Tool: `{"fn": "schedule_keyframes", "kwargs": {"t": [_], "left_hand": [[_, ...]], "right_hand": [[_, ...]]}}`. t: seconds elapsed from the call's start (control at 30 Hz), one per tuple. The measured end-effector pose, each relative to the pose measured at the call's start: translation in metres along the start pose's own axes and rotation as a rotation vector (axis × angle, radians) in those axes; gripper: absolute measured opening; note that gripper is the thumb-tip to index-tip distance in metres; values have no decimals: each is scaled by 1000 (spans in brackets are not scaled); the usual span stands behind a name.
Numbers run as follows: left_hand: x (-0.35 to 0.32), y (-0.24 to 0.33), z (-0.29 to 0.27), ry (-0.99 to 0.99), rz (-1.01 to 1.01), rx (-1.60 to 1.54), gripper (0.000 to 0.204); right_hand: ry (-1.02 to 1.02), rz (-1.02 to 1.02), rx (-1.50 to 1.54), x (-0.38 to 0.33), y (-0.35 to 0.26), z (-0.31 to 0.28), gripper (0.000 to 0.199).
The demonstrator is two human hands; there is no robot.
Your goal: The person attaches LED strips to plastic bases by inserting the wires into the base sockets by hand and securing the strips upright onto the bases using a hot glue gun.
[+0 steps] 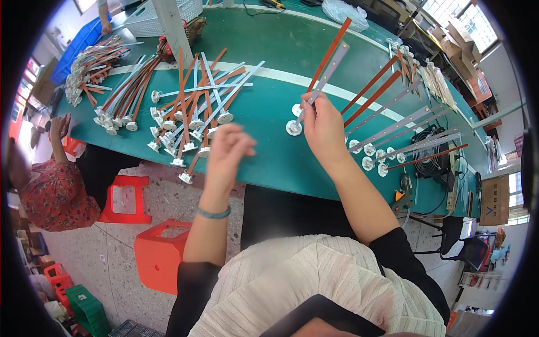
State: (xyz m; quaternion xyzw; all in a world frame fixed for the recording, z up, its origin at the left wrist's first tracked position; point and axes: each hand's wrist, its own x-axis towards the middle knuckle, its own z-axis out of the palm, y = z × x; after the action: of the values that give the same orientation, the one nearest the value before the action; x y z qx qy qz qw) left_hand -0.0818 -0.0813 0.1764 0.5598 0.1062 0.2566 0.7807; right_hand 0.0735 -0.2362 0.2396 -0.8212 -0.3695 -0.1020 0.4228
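In my right hand [324, 121] is a pale LED strip [335, 63], pinched near its lower end, with a round white base [293, 128] just below and left of the fingers. Directly behind it a brown strip [331, 53] stands up from another white base. My left hand [227, 147] hovers by the table's front edge, its fingers curled and slightly blurred, with nothing visible in them. Beside it lies a loose pile of brown and white strips [182, 101] with white round ends. To the right of my right hand, several strips [387, 133] stand tilted on white bases.
More strip bundles [136, 90] lie at the left of the green table [252, 45]. A black fan [431, 150] and a glue gun [402, 194] are at the right. Red stools [160, 258] stand on the floor. Another person [56, 191] sits at the left.
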Motion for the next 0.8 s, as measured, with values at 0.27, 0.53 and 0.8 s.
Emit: {"fn": "schedule_keyframes", "kwargs": {"t": [0.27, 0.53, 0.8], "left_hand": [[37, -22, 49, -180, -132, 956, 59], [21, -8, 21, -243, -55, -18, 27], [-22, 124, -99, -45, 717, -935, 13]], "right_hand": [[-63, -44, 165, 3, -31, -22, 15], [-35, -51, 217, 14, -33, -28, 16], [97, -109, 7, 3, 9, 2, 16]]}}
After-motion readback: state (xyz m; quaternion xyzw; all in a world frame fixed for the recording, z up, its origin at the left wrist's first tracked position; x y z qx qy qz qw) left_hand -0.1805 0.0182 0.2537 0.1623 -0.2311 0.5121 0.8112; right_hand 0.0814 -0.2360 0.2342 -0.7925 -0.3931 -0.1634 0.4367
